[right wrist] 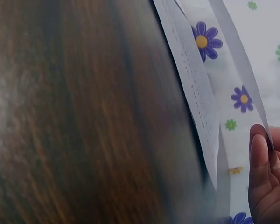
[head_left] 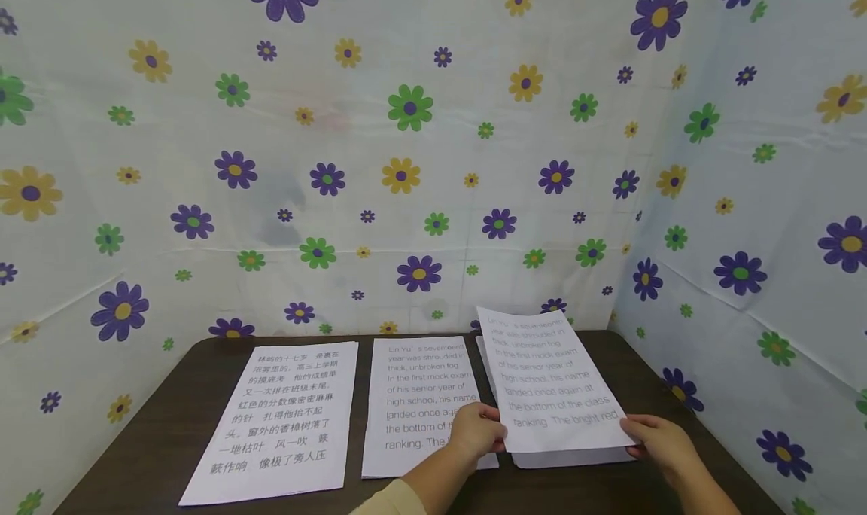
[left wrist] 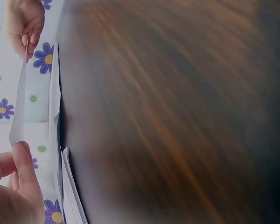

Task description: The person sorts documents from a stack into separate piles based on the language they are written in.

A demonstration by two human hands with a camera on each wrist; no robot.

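Note:
A sheet of paper (head_left: 552,379) printed with English text is raised over the right-hand stack of paper (head_left: 576,458). My left hand (head_left: 476,431) pinches its lower left corner between thumb and fingers, and my right hand (head_left: 658,443) pinches the lower right corner. Seen edge-on in the left wrist view, the sheet (left wrist: 19,105) spans both hands, apart from the stack below. In the right wrist view the thumb and fingers of the right hand (right wrist: 269,175) grip the sheet's edge. The left forearm overlaps part of the middle stack of paper (head_left: 420,394), which bears the same English text.
At the left lies another stack of paper (head_left: 278,417) with Chinese text. All the stacks rest on a dark wooden table (head_left: 142,425). White cloth walls (head_left: 379,221) with purple, yellow and green flowers rise behind the table and at its sides.

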